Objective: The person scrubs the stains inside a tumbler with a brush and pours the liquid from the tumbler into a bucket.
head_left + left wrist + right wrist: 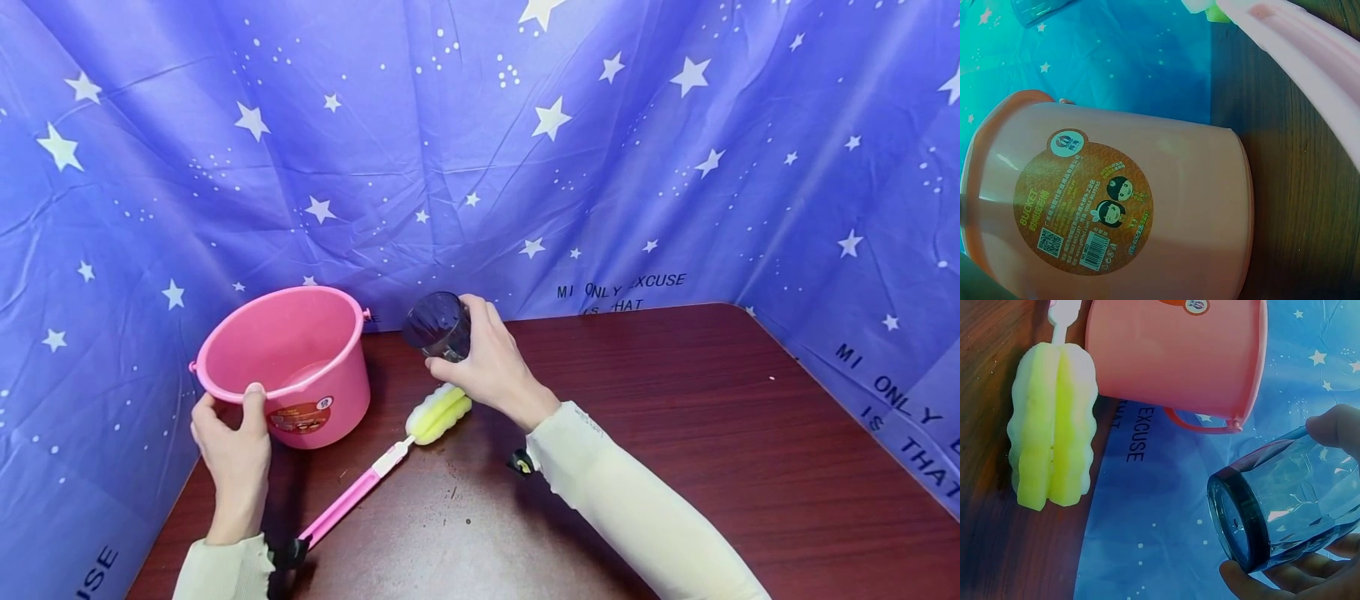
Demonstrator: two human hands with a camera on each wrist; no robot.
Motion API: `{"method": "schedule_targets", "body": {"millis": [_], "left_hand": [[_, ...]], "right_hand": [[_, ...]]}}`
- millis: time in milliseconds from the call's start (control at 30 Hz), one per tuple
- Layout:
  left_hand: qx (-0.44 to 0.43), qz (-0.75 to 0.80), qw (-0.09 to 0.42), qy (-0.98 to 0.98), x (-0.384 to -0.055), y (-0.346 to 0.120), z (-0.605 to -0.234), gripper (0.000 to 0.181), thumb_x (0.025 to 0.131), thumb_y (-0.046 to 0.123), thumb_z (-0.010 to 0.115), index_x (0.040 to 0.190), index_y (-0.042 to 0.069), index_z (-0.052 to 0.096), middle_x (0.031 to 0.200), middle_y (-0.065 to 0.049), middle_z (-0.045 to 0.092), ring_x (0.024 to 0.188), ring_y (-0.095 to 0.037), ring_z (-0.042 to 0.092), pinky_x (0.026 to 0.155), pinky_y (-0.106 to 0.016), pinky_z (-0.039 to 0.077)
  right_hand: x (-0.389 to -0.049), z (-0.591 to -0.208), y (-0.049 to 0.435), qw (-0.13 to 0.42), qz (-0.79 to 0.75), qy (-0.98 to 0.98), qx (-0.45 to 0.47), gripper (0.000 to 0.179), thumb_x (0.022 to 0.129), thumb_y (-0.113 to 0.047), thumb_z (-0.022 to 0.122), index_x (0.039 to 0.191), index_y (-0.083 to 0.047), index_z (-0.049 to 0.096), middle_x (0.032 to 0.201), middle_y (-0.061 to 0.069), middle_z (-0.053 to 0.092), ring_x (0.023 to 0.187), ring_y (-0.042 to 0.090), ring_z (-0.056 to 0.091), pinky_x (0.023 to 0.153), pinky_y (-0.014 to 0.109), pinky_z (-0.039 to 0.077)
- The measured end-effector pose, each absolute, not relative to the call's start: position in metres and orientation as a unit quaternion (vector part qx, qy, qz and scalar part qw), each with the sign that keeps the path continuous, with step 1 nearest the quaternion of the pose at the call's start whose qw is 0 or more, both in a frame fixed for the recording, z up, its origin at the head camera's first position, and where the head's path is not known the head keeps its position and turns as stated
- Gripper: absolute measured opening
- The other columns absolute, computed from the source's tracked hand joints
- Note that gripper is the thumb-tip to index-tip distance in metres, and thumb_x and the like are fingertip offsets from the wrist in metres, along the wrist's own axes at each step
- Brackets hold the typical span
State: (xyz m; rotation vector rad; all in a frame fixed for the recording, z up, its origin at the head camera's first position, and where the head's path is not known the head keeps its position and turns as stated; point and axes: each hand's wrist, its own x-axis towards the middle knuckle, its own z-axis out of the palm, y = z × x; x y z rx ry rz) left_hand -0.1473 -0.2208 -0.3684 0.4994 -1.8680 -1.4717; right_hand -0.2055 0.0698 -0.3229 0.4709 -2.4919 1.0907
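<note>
At the left of the head view a pink bucket (341,400) stands on the table. My left hand (236,458) holds its near rim, the thumb against the rim's outer side. Above the back of the table my right hand (495,367) grips a dark blue see-through cup (1297,500), slightly tilted, its thick base downward in the right wrist view. Between the hands lies a sponge cup brush (438,414) with a yellow and white head and a pink handle. The left wrist view shows the bucket's round label (1085,206); that hand is mostly out of it.
The dark red wooden table (675,433) extends to the right. A blue cloth with white stars (480,150) hangs behind and along both sides. The bucket's pink carrying handle (1197,429) hangs on its far side. Small specks dot the table's front.
</note>
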Motion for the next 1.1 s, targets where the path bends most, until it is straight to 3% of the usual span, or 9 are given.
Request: {"method": "schedule_targets", "body": {"millis": [333,633,1100], "left_hand": [[0.189,-0.572,0.352,-0.716,-0.147,-0.221,-0.369,0.058,0.09,0.029,0.06,0.133,-0.003,0.04,0.117,0.004,0.036,0.118,-0.022,0.033,0.102,-0.035,0.024],[0.189,-0.569,0.354,-0.718,-0.148,-0.221,-0.37,0.058,0.09,0.029,0.061,0.133,-0.003,0.04,0.115,0.005,0.036,0.118,-0.021,0.034,0.1,-0.033,0.025],[0.18,-0.571,0.36,-0.715,-0.147,-0.22,-0.37,0.056,0.09,0.028,0.06,0.132,-0.003,0.041,0.112,0.011,0.035,0.116,-0.019,0.034,0.097,-0.03,0.026]], "right_hand": [[-0.204,-0.33,0.074,0.208,0.387,-0.883,0.167,0.08,0.065,-0.038,0.077,0.132,-0.014,0.041,0.115,0.002,0.049,0.102,0.017,0.051,0.085,0.039,0.046],[-0.201,-0.333,0.08,0.208,0.387,-0.883,0.162,0.084,0.065,-0.039,0.077,0.135,-0.01,0.04,0.131,0.007,0.047,0.115,0.02,0.049,0.094,0.042,0.043],[-0.195,-0.339,0.087,0.21,0.41,-0.873,0.163,0.083,0.065,-0.039,0.08,0.133,-0.01,0.041,0.123,0.004,0.049,0.109,0.021,0.051,0.09,0.041,0.044]]}}
